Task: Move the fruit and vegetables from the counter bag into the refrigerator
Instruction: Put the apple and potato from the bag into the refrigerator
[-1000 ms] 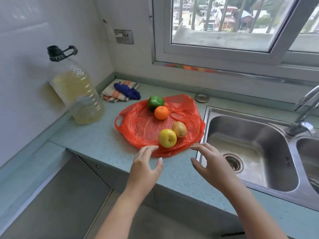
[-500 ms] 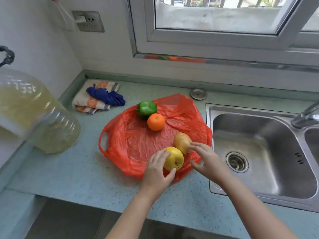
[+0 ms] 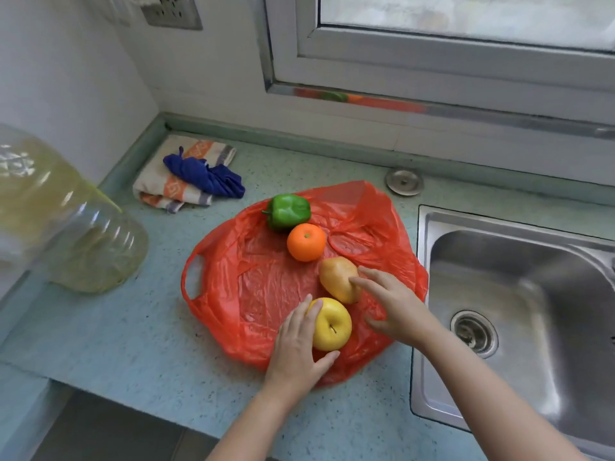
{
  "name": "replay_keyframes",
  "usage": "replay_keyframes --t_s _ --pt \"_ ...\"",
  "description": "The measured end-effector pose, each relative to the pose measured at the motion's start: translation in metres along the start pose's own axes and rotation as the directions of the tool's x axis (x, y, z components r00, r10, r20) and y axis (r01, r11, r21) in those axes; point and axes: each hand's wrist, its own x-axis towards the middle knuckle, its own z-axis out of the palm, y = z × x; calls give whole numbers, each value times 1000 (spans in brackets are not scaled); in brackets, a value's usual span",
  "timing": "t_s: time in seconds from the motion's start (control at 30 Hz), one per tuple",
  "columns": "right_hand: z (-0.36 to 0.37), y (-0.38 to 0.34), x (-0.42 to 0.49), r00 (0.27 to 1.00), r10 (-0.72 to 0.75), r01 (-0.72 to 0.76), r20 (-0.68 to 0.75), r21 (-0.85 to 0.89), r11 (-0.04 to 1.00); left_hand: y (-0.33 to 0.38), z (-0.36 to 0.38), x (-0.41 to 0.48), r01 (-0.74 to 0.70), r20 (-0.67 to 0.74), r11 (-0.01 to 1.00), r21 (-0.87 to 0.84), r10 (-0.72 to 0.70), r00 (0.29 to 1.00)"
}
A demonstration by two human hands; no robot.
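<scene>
A red plastic bag (image 3: 253,287) lies spread flat on the teal counter. On it rest a green bell pepper (image 3: 289,211), an orange (image 3: 306,241), a brown pear (image 3: 337,279) and a yellow apple (image 3: 332,324). My left hand (image 3: 298,347) wraps the apple's left side, fingers over its top and thumb under its near side. My right hand (image 3: 396,306) hovers with fingers spread, its fingertips touching the pear's right side. The apple and the pear both still sit on the bag. No refrigerator is in view.
A large oil jug (image 3: 63,221) stands at the left by the wall. A folded towel with a blue cloth (image 3: 193,176) lies at the back. A steel sink (image 3: 519,307) is right of the bag, a round metal sink plug (image 3: 404,182) behind it.
Both hands reached forward from the counter's front edge onto the bag. The left has closed around the apple, the right has come onto the pear. The camera moved closer and down.
</scene>
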Motion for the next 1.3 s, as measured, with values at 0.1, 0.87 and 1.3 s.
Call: replay_keyframes --t_s 0.1,0.87,1.3 --pt "0 0 17 1000 -10 10 6 13 1000 -2 0 2 67 -35 996 -65 -70 997" --pt "5 -51 26 927 321 -206 -192 454 867 8 -60 0 91 -304 958 -273 -175 936" --pt "-55 -103 -115 690 519 -320 -505 430 844 72 -65 -17 -221 -144 887 -405 177 974"
